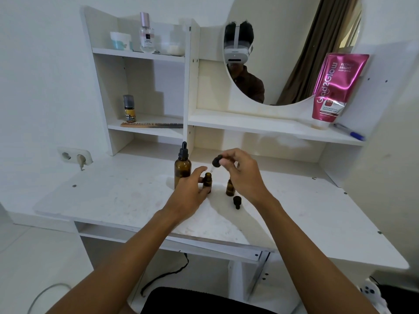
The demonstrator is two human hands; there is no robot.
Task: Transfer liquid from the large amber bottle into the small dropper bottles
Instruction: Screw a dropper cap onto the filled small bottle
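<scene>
Uncapped small amber dropper bottle

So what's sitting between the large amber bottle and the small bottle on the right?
In the head view, the left hand holding an open small bottle, with the dropper in the right hand poised above it. The large amber bottle stands left, the other small bottle right.

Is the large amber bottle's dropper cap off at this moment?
No, the large amber bottle stands on the desk with its black dropper cap in place.
</scene>
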